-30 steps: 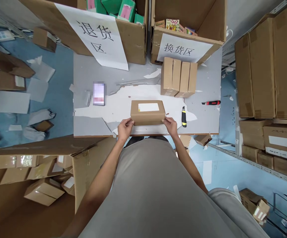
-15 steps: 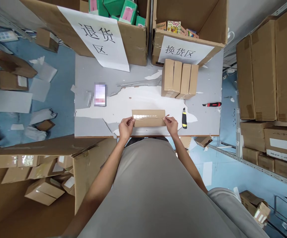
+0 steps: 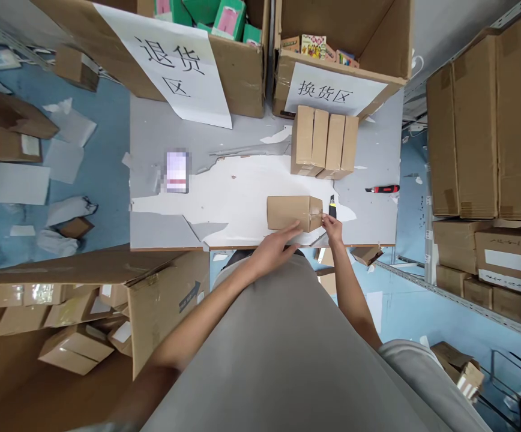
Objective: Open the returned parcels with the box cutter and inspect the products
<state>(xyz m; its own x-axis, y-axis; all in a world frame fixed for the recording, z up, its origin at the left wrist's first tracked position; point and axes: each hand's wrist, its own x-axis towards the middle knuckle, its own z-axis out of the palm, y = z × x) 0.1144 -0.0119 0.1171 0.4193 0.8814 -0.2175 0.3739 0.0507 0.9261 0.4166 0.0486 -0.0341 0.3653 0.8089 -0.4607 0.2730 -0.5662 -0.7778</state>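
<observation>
A small brown cardboard box (image 3: 290, 211) lies on the grey table (image 3: 161, 129) near its front edge, right of centre. My left hand (image 3: 275, 246) rests against the box's near side with fingers spread over its front edge. My right hand (image 3: 332, 228) touches the box's right end, fingers pinched at the taped corner. A yellow-and-black utility knife (image 3: 333, 208) lies just right of the box, partly hidden behind it and my right hand.
Three upright brown boxes (image 3: 324, 141) stand behind. A red knife (image 3: 383, 189) lies at the right edge, a blurred phone (image 3: 176, 171) at left. Two big labelled cartons (image 3: 242, 66) line the back. Shelves with boxes (image 3: 485, 138) are at right, an open carton (image 3: 89, 312) at lower left.
The box was turned over and slid to the right, toward the yellow knife. My left hand moved right along its near side; my right hand shifted to its right end.
</observation>
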